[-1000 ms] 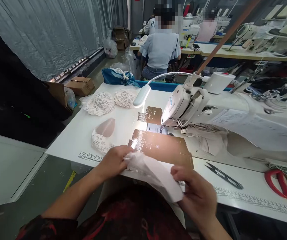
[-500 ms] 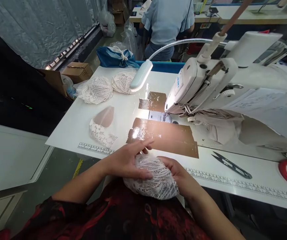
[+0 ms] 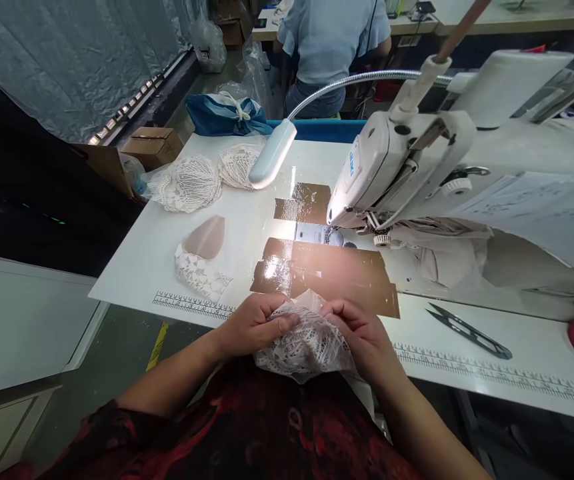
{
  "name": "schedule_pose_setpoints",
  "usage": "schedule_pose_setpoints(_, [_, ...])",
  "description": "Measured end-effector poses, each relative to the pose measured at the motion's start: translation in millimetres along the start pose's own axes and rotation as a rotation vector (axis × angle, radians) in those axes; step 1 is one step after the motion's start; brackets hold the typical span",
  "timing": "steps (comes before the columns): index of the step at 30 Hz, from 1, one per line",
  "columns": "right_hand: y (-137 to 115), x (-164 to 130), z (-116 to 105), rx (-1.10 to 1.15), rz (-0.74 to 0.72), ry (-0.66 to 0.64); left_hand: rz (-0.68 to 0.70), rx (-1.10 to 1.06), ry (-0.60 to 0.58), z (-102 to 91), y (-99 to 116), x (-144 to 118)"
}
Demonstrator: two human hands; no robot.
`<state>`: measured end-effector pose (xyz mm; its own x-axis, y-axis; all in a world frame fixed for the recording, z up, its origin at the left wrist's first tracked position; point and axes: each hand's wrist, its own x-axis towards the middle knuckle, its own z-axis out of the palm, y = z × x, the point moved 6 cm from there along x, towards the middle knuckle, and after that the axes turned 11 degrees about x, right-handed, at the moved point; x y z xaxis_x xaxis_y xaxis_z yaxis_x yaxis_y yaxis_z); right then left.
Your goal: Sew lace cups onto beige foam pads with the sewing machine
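Here, left grip (image 3: 253,325) and right grip (image 3: 365,335), both closed on white lace fabric (image 3: 305,345).

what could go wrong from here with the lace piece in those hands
The lace piece is pinched by the left hand and right hand at the front edge of the table, so a loosened grip might drop it.

The thread snips lie with their pointed ends toward the right hand; a careless sweep could prick it or snag lace.
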<state>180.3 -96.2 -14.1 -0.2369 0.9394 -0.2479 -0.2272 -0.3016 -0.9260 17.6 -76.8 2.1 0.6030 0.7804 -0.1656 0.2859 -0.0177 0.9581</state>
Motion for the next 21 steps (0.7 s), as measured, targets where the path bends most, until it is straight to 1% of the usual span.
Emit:
schedule_pose_setpoints(2, [-4,2,1,-0.036,-0.031,-0.064,0.024,0.041,0.062,0.1,0,1])
schedule_pose_setpoints(4, [-6,2,4,-0.069,-0.023,-0.127,0.018,0.048,0.075,0.1,-2,0])
schedule_pose_setpoints(6, [-8,1,9,-0.110,0.011,-0.158,0.012,0.071,0.085,-3.1,-2,0])
schedule_pose_setpoints(7, [-8,1,11,-0.121,0.027,-0.160,0.032,0.109,0.103,-6.7,1,-1])
schedule_pose_setpoints(9, [-10,0,15,-0.110,0.052,-0.159,0.128,0.229,0.122,-14.4,13,-1])
schedule_pose_setpoints(10, [-12,0,18,-0.101,0.060,-0.168,0.182,0.296,0.086,-16.1,20,-1])
schedule_pose_setpoints(11, [-13,0,20,-0.096,0.063,-0.181,0.226,0.360,0.014,-15.8,26,0])
schedule_pose_setpoints(13, [-16,-1,25,-0.100,0.060,-0.215,0.269,0.450,-0.188,-12.5,36,1])
schedule_pose_setpoints(15, [-20,-2,26,-0.106,0.048,-0.235,0.246,0.464,-0.400,-10.2,41,0])
schedule_pose_setpoints(18, [-25,-7,21,-0.067,0.025,-0.238,0.147,0.313,-0.684,-10.8,37,-10])
schedule_pose_setpoints(19, [-26,-9,18,-0.037,0.014,-0.218,0.108,0.230,-0.734,-12.8,33,-15])
schedule_pose_setpoints(20, [-28,-12,12,0.004,0.006,-0.176,0.076,0.132,-0.729,-16.1,28,-18])
schedule_pose_setpoints(21, [-29,-15,6,0.056,0.003,-0.112,0.059,0.006,-0.652,-21.0,22,-20])
